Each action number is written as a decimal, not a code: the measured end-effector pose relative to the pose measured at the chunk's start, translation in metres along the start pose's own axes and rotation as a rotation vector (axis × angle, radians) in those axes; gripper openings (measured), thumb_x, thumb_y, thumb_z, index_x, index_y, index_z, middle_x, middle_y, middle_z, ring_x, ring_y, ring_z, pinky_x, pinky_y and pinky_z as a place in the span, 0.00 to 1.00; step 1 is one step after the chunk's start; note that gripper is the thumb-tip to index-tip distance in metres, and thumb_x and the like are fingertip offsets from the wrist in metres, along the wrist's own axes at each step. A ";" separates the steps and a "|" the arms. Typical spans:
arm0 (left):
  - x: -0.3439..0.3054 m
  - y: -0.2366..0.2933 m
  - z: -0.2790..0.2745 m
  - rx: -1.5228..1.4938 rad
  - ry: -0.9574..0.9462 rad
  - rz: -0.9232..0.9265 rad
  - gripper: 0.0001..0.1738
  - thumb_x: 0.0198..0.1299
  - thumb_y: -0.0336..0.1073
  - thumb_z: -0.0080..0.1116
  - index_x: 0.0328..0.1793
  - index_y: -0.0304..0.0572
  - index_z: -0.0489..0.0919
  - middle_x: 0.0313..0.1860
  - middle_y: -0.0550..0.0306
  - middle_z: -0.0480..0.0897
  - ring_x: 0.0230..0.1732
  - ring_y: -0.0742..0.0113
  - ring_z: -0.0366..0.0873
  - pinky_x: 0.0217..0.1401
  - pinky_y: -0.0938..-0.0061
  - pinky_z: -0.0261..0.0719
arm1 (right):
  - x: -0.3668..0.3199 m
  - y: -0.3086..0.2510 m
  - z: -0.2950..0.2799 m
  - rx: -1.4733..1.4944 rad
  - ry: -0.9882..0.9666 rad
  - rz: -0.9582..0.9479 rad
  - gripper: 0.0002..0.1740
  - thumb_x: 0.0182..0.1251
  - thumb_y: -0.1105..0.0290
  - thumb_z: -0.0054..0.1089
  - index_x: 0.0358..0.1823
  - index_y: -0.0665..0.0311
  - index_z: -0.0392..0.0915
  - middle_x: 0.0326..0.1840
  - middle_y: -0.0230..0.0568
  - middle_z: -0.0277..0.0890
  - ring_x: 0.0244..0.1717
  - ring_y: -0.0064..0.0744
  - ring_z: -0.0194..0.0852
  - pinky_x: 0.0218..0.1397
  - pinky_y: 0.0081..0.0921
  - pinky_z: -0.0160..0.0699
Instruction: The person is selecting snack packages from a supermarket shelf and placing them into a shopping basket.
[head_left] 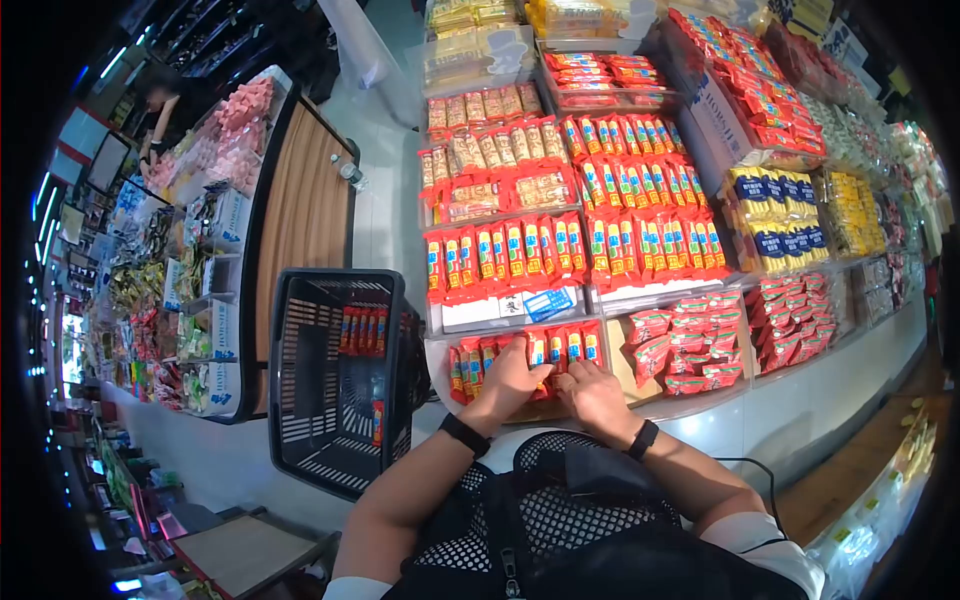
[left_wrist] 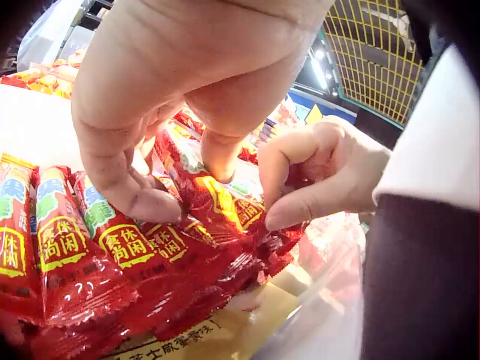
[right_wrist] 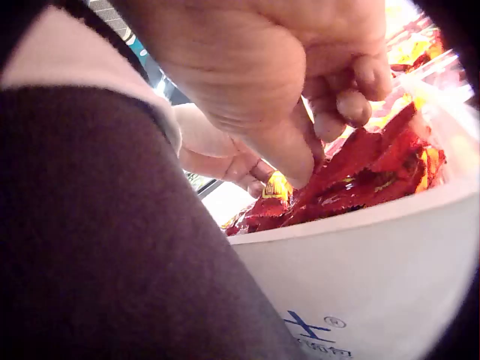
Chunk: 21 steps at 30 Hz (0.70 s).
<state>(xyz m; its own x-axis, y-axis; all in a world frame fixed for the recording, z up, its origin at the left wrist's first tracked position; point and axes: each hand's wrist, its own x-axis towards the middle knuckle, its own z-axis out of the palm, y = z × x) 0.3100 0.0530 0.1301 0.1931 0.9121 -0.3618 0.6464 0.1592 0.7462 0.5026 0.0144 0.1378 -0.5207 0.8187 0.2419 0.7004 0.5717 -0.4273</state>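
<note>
Red snack packets (head_left: 570,345) sit in the bottom shelf tray (head_left: 622,370), right under me; long axes point away from me; left hand (head_left: 515,385) pinches one, right hand (head_left: 597,395) pinches its neighbour, both equally close.

Basket (head_left: 340,385) left of tray (head_left: 437,375); packets (head_left: 470,365) in tray; left hand (head_left: 512,385), right hand (head_left: 595,395) on packets; shelves (head_left: 480,312) behind.

snack packets (left_wrist: 127,255): glossy red plastic film | basket (head_left: 300,400): dark plastic mesh | side table (head_left: 305,215): matt wood
</note>
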 end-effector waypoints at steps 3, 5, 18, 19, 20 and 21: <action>-0.001 -0.005 0.005 0.048 0.088 0.041 0.33 0.55 0.44 0.72 0.60 0.29 0.74 0.52 0.32 0.83 0.56 0.38 0.80 0.58 0.53 0.77 | 0.003 -0.001 -0.004 -0.020 -0.003 0.002 0.06 0.57 0.69 0.61 0.34 0.62 0.77 0.33 0.40 0.73 0.40 0.41 0.77 0.44 0.38 0.77; 0.000 -0.012 0.009 0.096 0.151 0.039 0.32 0.55 0.43 0.72 0.60 0.30 0.74 0.51 0.33 0.83 0.55 0.39 0.81 0.57 0.54 0.78 | 0.006 -0.002 -0.010 -0.022 -0.060 -0.013 0.13 0.50 0.68 0.70 0.35 0.61 0.77 0.36 0.42 0.73 0.44 0.43 0.76 0.46 0.38 0.75; 0.008 -0.019 0.000 -0.121 0.008 -0.086 0.23 0.55 0.39 0.70 0.53 0.31 0.81 0.38 0.43 0.88 0.42 0.55 0.86 0.46 0.64 0.82 | 0.000 0.009 -0.010 0.019 -0.036 -0.027 0.12 0.48 0.69 0.71 0.31 0.62 0.77 0.35 0.41 0.72 0.41 0.43 0.72 0.45 0.38 0.69; 0.008 -0.017 -0.002 -0.176 -0.033 -0.101 0.20 0.56 0.36 0.71 0.51 0.28 0.82 0.39 0.47 0.88 0.40 0.63 0.86 0.43 0.69 0.82 | 0.000 0.009 -0.010 0.034 -0.023 -0.020 0.12 0.48 0.69 0.71 0.31 0.62 0.77 0.35 0.41 0.72 0.41 0.43 0.72 0.45 0.38 0.69; 0.009 -0.020 -0.001 -0.265 -0.057 -0.119 0.20 0.57 0.35 0.71 0.51 0.27 0.82 0.39 0.48 0.88 0.38 0.65 0.86 0.41 0.70 0.82 | 0.000 0.009 -0.010 0.049 -0.010 -0.014 0.12 0.48 0.70 0.71 0.31 0.62 0.77 0.35 0.41 0.72 0.40 0.43 0.72 0.45 0.38 0.69; 0.010 -0.024 0.002 -0.265 -0.058 -0.120 0.20 0.57 0.35 0.71 0.51 0.27 0.82 0.39 0.48 0.88 0.38 0.65 0.86 0.41 0.70 0.82 | -0.001 0.009 -0.010 0.050 -0.010 -0.013 0.12 0.48 0.70 0.71 0.31 0.62 0.77 0.35 0.41 0.72 0.40 0.43 0.72 0.45 0.38 0.69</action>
<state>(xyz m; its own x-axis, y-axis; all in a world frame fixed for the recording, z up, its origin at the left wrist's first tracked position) 0.2976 0.0580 0.1073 0.1737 0.8588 -0.4820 0.4531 0.3649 0.8134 0.5145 0.0197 0.1425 -0.5351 0.8103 0.2389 0.6680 0.5789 -0.4675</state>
